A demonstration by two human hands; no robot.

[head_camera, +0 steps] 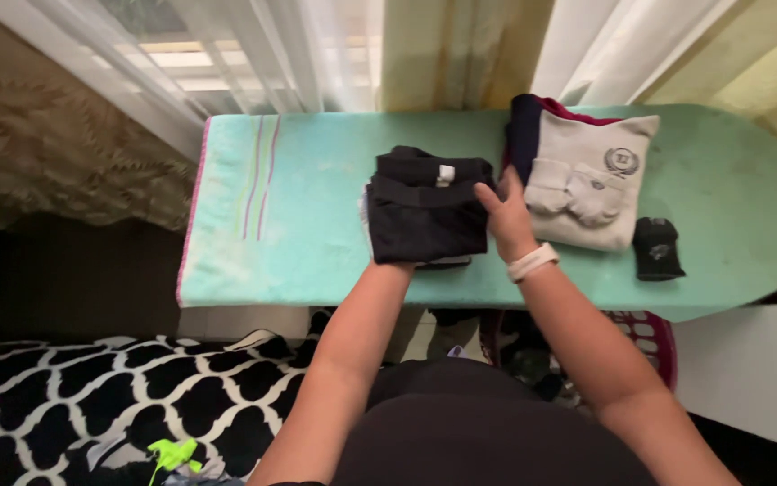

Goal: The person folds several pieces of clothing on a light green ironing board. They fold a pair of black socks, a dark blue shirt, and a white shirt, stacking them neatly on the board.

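Ironing board with a mint-green cover spans the frame, striped band near its left end, rounded nose at right; sheer white curtains hang behind it. Below left, a black-and-white lattice-pattern blanket with a small bright green item lying on it. Under the board at right, part of a pink laundry basket, contents dark and unclear. On the board right of centre, a stack of folded clothes: grey sweatshirt with a round crest on top, navy and red layers showing at its upper left edge. At the board's centre, the folded black garment, roughly square, white tag near its top edge, lying flat on the cover, a pale layer peeking out underneath at the bottom and left. Just right of the sweatshirt, near the front edge, a small black folded item, apart from the stack. Left hand is tucked under the black garment's near edge, fingers hidden, so grip cannot be told. Right hand, with a white wristband, sits at the garment's right edge, thumb over the fabric, pinching that side, between the garment and the sweatshirt stack.
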